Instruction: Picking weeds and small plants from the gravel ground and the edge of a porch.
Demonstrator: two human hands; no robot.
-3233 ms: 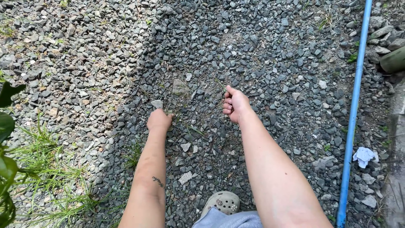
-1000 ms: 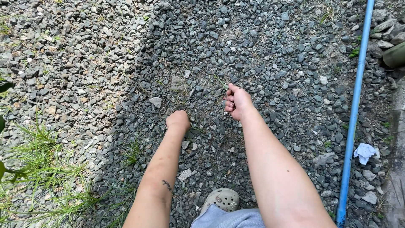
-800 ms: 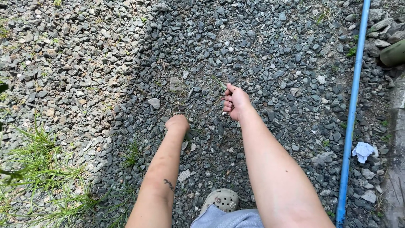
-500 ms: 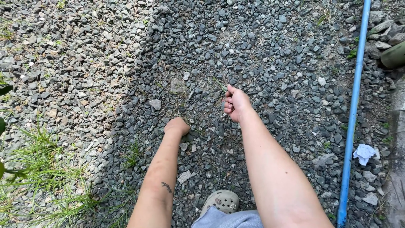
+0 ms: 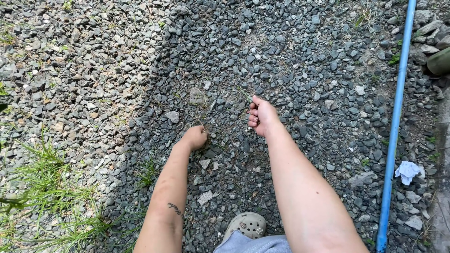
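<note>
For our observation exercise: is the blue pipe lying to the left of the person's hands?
No: the blue pipe runs along the right side of the gravel, beyond the right hand.

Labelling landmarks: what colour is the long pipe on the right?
Blue pipe, seen best in the head view.

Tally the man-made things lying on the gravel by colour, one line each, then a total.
Blue: 1, the long pipe
White: 1, the crumpled scrap
Beige: 1, the perforated clog
Green: 1, the pipe end at the right edge
Total: 4
</note>
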